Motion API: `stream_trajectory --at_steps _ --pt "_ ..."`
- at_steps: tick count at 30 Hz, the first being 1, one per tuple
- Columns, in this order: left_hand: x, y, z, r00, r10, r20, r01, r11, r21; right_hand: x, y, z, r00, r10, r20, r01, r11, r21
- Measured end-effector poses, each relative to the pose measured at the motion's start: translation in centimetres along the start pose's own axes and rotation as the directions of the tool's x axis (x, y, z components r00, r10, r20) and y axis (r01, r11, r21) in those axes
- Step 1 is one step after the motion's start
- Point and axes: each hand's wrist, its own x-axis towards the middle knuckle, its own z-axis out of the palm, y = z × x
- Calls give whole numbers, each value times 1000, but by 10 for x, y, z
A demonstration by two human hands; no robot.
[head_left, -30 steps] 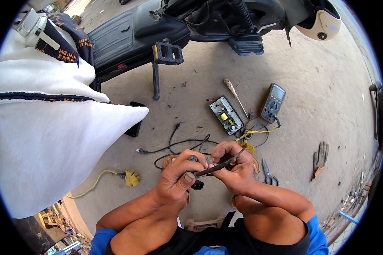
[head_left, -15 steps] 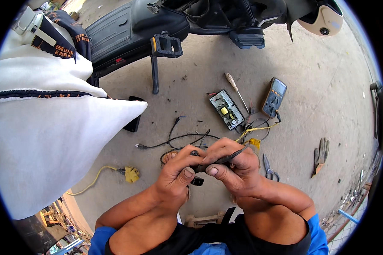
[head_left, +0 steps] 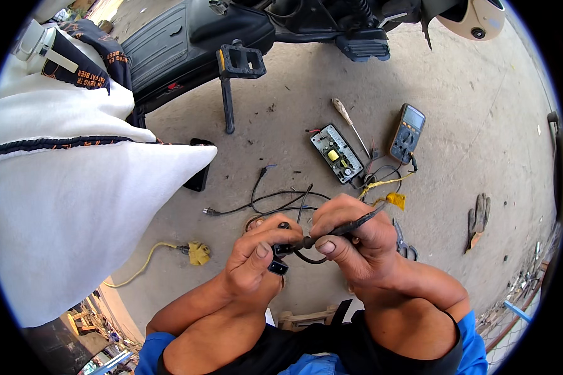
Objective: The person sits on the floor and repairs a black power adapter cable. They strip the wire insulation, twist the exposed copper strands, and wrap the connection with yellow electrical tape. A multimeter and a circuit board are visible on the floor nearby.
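My left hand (head_left: 250,256) grips a black connector (head_left: 280,253) below my knuckles. My right hand (head_left: 356,250) pinches a black cable (head_left: 356,223) where it runs into a dark sleeve by the connector, with thumb and fingers around it. Just beyond my hands, thin black cords (head_left: 263,206) with plugs lie on the concrete. An opened circuit board unit (head_left: 336,153) lies beside a screwdriver (head_left: 344,115), a multimeter (head_left: 406,134) and yellow wiring with a yellow block (head_left: 395,200). Scissors (head_left: 406,250) are partly hidden behind my right hand.
A black scooter (head_left: 200,44) spans the top, with a beige helmet (head_left: 466,19). A large white cloth (head_left: 56,219) covers the left. A yellow plug block (head_left: 198,253) lies left; a glove (head_left: 478,222) lies right. A wire fence (head_left: 510,331) is at lower right.
My hands have drawn slightly apart, exposing more of the connector. My right hand has moved a little to the right with the cable. My view has shifted slightly, with the floor items higher in frame.
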Motion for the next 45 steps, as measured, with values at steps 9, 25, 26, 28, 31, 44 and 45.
stream_trajectory --at_steps 9,25,26,28,31,44,45 --pt "6 3 -1 996 71 53 -73 997 37 1 -9 2 997 14 79 -9 998 -59" --pt "9 7 -5 974 193 120 -214 958 193 0 -16 -6 965 -38 260 64 994 -92" --pt "7 7 -5 975 195 106 -211 961 180 0 -16 -6 962 -33 273 62 993 -96" --pt "6 9 -2 977 197 78 -207 966 155 -4 -13 -3 965 -28 260 56 994 -99" --pt "5 9 -2 975 211 74 -220 963 157 -6 -10 -2 962 -16 271 46 993 -105" --pt "0 13 -7 969 232 89 -248 934 258 -7 -19 -24 774 460 435 -439 885 -155" --pt "1 13 -8 967 235 93 -252 925 284 -10 -18 -25 730 528 434 -467 849 -247"
